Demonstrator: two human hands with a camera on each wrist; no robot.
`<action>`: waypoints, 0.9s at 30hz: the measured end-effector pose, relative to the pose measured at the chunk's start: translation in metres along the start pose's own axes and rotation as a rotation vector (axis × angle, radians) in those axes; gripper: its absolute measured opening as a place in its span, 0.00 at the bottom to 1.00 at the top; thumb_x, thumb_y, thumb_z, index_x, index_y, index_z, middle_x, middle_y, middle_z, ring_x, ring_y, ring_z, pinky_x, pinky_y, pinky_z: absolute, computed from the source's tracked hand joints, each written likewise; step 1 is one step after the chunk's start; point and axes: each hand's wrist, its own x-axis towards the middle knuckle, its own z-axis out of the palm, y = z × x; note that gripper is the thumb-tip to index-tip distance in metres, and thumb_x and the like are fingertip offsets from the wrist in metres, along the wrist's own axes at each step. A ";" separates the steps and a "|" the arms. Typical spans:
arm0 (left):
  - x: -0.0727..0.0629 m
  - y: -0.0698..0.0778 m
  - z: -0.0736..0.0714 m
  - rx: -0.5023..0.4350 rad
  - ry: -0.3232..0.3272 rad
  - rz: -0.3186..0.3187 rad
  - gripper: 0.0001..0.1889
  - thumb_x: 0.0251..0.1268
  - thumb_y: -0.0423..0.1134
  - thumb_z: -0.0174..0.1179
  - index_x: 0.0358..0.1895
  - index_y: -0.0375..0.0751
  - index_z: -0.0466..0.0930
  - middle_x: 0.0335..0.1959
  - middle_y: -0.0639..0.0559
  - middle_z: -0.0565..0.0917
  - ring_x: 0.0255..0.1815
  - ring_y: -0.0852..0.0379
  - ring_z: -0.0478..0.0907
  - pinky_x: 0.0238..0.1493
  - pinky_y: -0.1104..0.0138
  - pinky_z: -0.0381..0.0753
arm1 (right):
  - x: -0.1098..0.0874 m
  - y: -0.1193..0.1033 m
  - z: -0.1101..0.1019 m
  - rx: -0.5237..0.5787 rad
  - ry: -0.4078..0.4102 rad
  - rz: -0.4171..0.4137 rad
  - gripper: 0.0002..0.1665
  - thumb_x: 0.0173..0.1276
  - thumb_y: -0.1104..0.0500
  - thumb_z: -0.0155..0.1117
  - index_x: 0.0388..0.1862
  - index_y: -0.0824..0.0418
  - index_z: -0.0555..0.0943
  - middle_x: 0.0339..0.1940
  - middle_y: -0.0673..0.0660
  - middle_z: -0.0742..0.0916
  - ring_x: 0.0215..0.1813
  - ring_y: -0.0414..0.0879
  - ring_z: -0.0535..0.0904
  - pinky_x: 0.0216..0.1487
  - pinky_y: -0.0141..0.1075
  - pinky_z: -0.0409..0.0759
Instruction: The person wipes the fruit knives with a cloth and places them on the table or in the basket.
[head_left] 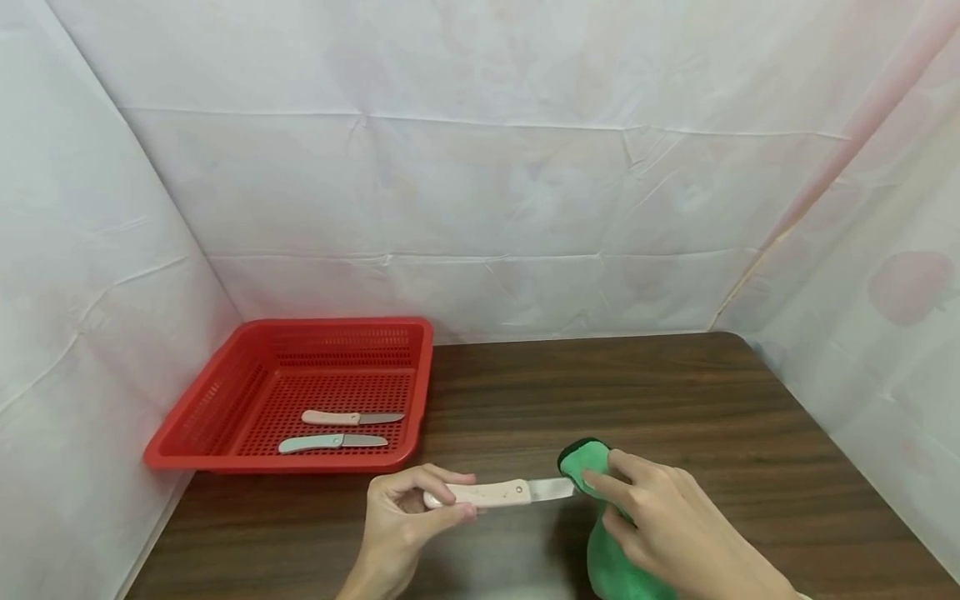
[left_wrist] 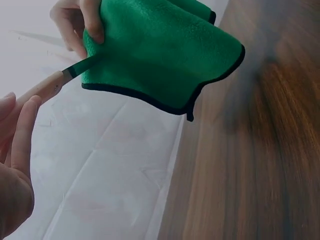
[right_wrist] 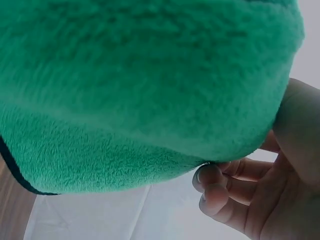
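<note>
Between thumb and fingers, my left hand grips the pale pink handle of a small knife, its blade pointing right. My right hand pinches a fuzzy green cloth with dark edging, right at the blade's tip. The left wrist view has the blade lying against the cloth, which hangs down from the right hand's fingers. Up close in the right wrist view, the cloth fills most of the picture and hides part of the right hand.
A red perforated basket stands at the left of the dark wooden table. Inside it lie a pale pink-handled knife and a light blue-handled knife, blades to the right. White sheeting surrounds the table's back and sides.
</note>
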 end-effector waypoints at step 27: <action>0.002 -0.002 0.001 0.046 -0.068 0.027 0.07 0.46 0.17 0.65 0.28 0.20 0.76 0.36 0.24 0.80 0.30 0.49 0.84 0.28 0.52 0.82 | 0.029 -0.019 -0.014 -0.036 0.068 -0.012 0.27 0.71 0.56 0.34 0.36 0.61 0.84 0.27 0.47 0.72 0.21 0.29 0.56 0.19 0.16 0.55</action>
